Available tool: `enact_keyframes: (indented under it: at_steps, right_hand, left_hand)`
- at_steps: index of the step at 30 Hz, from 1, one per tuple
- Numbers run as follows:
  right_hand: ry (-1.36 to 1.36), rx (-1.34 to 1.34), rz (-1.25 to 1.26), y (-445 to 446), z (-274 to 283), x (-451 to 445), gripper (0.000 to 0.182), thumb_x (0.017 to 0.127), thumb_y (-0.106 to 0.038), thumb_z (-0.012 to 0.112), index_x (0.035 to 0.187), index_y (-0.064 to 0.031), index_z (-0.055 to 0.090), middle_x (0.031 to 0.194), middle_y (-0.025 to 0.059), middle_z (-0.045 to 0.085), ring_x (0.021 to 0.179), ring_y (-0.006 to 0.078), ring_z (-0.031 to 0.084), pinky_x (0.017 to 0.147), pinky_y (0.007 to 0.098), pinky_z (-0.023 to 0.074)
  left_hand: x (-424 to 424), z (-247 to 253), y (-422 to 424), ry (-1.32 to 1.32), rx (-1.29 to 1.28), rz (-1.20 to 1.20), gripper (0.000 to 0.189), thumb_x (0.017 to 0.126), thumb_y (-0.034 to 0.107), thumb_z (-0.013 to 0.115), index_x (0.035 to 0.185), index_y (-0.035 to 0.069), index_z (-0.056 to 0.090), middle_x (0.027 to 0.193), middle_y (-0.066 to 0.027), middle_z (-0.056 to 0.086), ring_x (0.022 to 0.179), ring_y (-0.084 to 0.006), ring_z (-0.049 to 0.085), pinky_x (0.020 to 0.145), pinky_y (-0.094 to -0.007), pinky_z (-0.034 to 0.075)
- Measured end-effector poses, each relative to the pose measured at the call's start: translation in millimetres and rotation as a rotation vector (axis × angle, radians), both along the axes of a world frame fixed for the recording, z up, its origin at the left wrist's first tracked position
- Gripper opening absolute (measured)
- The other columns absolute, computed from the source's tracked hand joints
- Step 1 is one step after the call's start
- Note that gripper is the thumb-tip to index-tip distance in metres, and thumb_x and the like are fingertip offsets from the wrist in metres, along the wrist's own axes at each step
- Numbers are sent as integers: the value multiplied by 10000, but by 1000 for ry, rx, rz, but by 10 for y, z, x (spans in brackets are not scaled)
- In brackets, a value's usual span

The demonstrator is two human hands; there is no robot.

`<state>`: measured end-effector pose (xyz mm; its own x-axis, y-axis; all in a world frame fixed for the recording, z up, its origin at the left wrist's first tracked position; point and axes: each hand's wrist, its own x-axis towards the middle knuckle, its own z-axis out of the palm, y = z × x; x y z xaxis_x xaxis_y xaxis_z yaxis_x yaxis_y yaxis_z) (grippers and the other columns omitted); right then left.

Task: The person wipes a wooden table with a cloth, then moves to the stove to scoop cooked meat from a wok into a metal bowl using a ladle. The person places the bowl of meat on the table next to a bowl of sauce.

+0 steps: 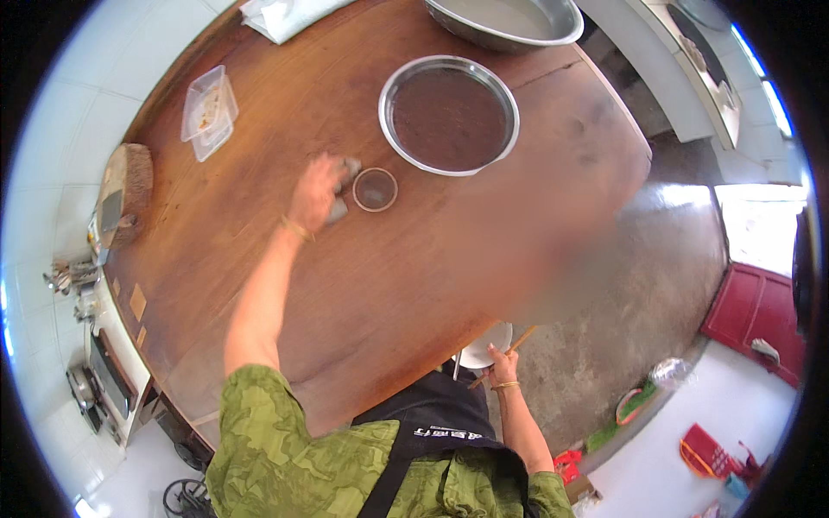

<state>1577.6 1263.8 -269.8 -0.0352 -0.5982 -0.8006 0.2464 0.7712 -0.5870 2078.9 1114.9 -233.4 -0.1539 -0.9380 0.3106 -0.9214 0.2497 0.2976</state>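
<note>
My left hand [315, 194], blurred, is over a grey cloth [338, 210] on the wooden table; the cloth shows beyond and beneath the fingers, and their grip on it is hard to make out. Just right of it stands a small round bowl [375, 190] with a pale rim. My right hand [503, 366], low by the table's near edge, grips a white bowl [489, 346] along with a wooden stick [523, 338]; a metal utensil handle [457, 364] hangs at the bowl's left side. A wide metal basin [449, 115] of dark reddish-brown contents sits farther back.
A large basin of cloudy liquid [505, 16] stands at the far edge, near a folded white cloth [282, 16]. Clear plastic containers [210, 113] lie at the back left, and a round wooden chopping block [129, 188] by the left edge. A blurred patch covers the table's right side.
</note>
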Motion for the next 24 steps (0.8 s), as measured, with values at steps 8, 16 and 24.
enact_keyframes:
  at_steps: [8, 16, 24]
  right_hand:
    - [-76, 11, 201, -310, -324, -428, 193, 812, -40, 603, 992, 11, 559, 772, 74, 614, 578, 179, 609, 373, 300, 444]
    - [-17, -39, 297, -722, -246, -722, 89, 810, -7, 579, 895, 21, 586, 695, 60, 590, 467, 151, 546, 320, 275, 396]
    - [23, 57, 308, -843, -66, -645, 114, 807, 12, 568, 918, 31, 577, 732, 95, 611, 487, 182, 568, 330, 306, 405]
  left_hand:
    - [-2198, 361, 1290, 133, 141, 96, 346, 838, 118, 495, 1167, 39, 568, 1265, -159, 516, 1230, -360, 434, 1041, -486, 321]
    - [-2424, 499, 1050, 372, -91, 29, 268, 860, 96, 529, 1108, 7, 581, 1145, -174, 575, 1123, -336, 527, 988, -458, 393]
    - [312, -170, 485, 56, -116, 933, 520, 804, 73, 555, 1300, -14, 426, 1347, -190, 418, 1276, -339, 360, 1076, -406, 271]
